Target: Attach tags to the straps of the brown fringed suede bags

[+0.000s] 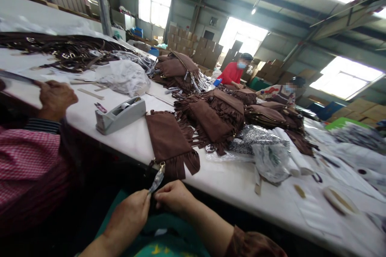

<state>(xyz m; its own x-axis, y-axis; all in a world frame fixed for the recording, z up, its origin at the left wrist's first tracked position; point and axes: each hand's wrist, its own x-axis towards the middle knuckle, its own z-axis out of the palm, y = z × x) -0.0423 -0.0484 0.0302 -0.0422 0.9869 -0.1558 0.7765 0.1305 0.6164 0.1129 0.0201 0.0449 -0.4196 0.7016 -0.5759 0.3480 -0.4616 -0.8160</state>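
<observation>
A brown fringed bag (164, 134) lies at the near edge of the white table, its gold clasp hanging over the edge. From the clasp runs a strip wrapped in clear plastic (157, 180). My left hand (129, 213) is closed on the lower end of this wrapped strip. Close beside it, my right hand (175, 196) has its thumb and fingers pinched together near the strip; whatever lies between them is too small to make out.
A grey tape dispenser (122, 114) stands left of the bag. Piles of brown fringed bags (211, 118) cover the middle. Dark straps (69, 50) lie far left. A person's hand (56, 96) is at the left; two masked people work across the table. A tape roll (340, 200) lies right.
</observation>
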